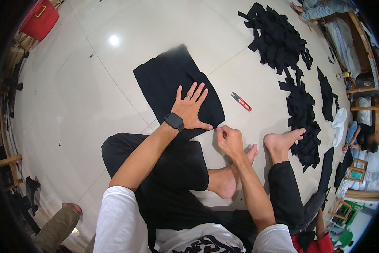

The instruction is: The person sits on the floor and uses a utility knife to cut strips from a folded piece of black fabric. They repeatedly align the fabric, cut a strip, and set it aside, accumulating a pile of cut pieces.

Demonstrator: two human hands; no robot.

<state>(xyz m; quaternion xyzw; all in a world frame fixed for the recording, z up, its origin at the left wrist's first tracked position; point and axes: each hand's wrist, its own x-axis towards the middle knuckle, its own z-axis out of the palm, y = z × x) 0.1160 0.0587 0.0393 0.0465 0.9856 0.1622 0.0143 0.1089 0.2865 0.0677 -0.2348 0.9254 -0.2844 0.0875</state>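
A folded piece of black cloth (164,69) lies on the pale tiled floor in front of my bent leg. My left hand (190,107) is spread flat on it, fingers apart, pressing near its right part. At the cloth's lower right corner, my right hand (229,139) is closed in a pinch. Its fingertips meet right beside the cloth's edge; what lies between them is too small to make out. Off to the right of the cloth, a pair of red thread snips (242,101) rests on the floor, blades toward the upper left.
A large heap of black fabric strips (278,38) spreads along the right, down past my bare foot (282,143). A red tub (39,19) stands at the far left. Other people (360,137) sit along the right side; another person's leg (56,227) shows at lower left.
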